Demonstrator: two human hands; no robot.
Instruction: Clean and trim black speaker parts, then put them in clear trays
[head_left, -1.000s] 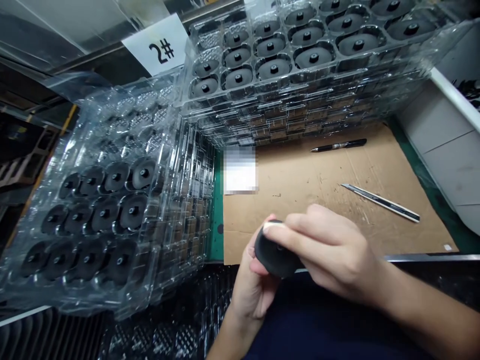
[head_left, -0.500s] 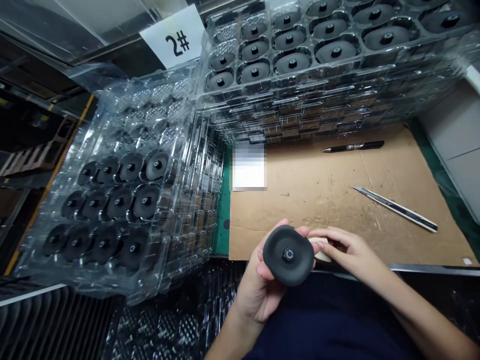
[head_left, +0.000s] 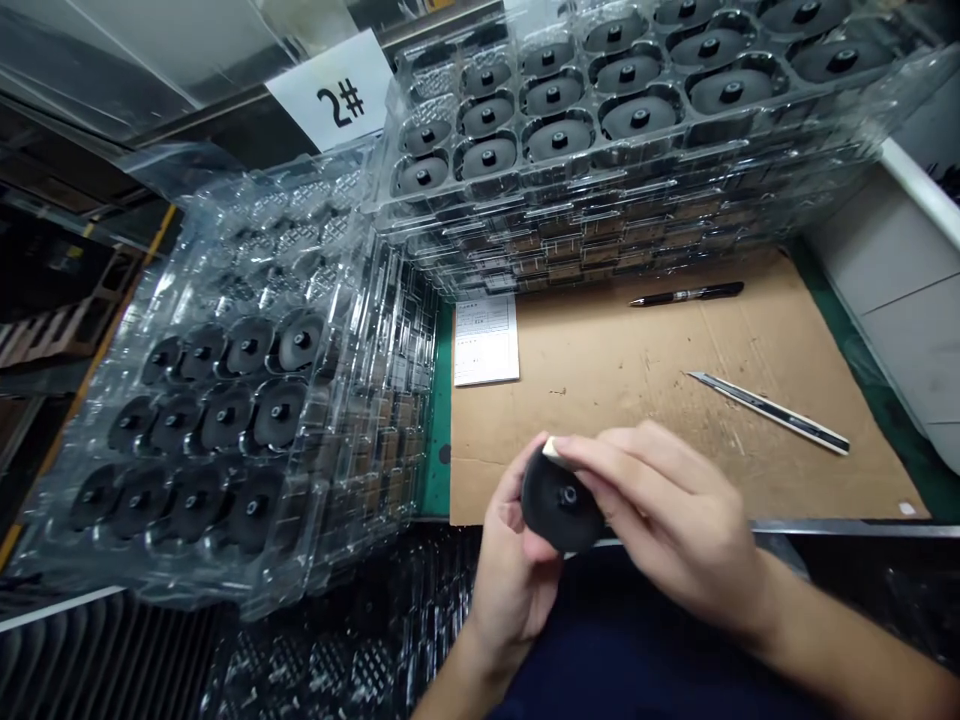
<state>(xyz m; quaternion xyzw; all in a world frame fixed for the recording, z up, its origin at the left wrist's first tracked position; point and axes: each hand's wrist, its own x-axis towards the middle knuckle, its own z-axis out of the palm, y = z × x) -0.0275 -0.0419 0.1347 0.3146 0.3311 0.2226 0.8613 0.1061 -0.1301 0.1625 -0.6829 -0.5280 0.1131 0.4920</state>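
Observation:
My left hand [head_left: 510, 560] is closed round a dark, rounded disc-shaped part [head_left: 551, 515] with a small raised hub at its centre. The disc is tilted, its hub side towards me. From the right, my right hand [head_left: 667, 500] pinches a small cream-coloured piece [head_left: 551, 447] between thumb and fingers. That piece touches the disc's upper rim; most of it is hidden by the fingers, so I cannot tell its kind. Both hands are over the near edge of the cardboard sheet [head_left: 600, 390].
Stacked clear plastic trays holding similar discs stand at the left [head_left: 352, 400] and the back [head_left: 525, 190]. On the cardboard lie a pen [head_left: 686, 294], a utility knife [head_left: 769, 408] and a printed paper [head_left: 487, 355]. A "2#" sign [head_left: 334, 95] stands behind.
My right hand has moved left and up over the disc, bringing the cream piece onto its rim. The disc has turned and tilted in my left hand. The whole view has shifted slightly.

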